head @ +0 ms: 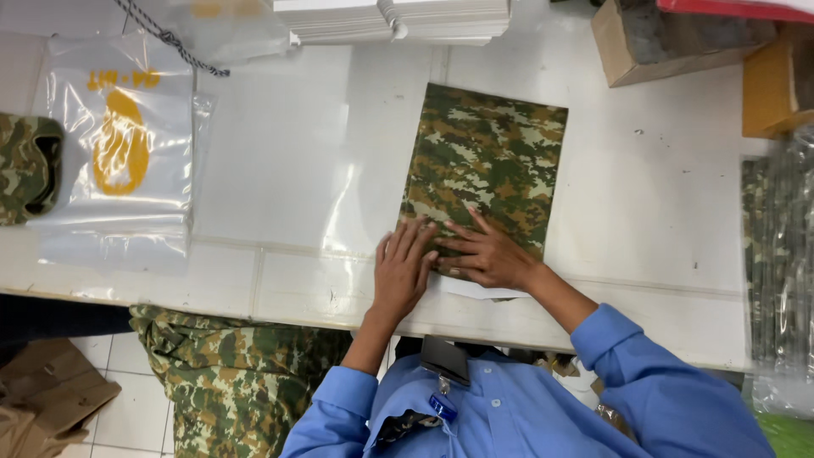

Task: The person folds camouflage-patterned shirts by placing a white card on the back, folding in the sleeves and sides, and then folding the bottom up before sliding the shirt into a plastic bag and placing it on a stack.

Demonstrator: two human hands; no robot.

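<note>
Both hands — left hand (402, 270) and right hand (487, 254) — press flat, fingers spread, on the near edge of the folded camouflage cloth (487, 157); even pressure keeps the fold square on the table (661, 220).

The flat folded cloth piece (487, 165) carries a pixelated camouflage of dark green, olive, brown and pale tan. The clear plastic bag (119, 144) bears an orange-yellow print. The table (661, 212) is white. The bundle of cloth below the table edge (229, 382) has a larger-blotched camouflage in green, brown and cream. The long shirt sleeves (644, 382) are light blue. The open cardboard box (670, 38) is brown.
</note>
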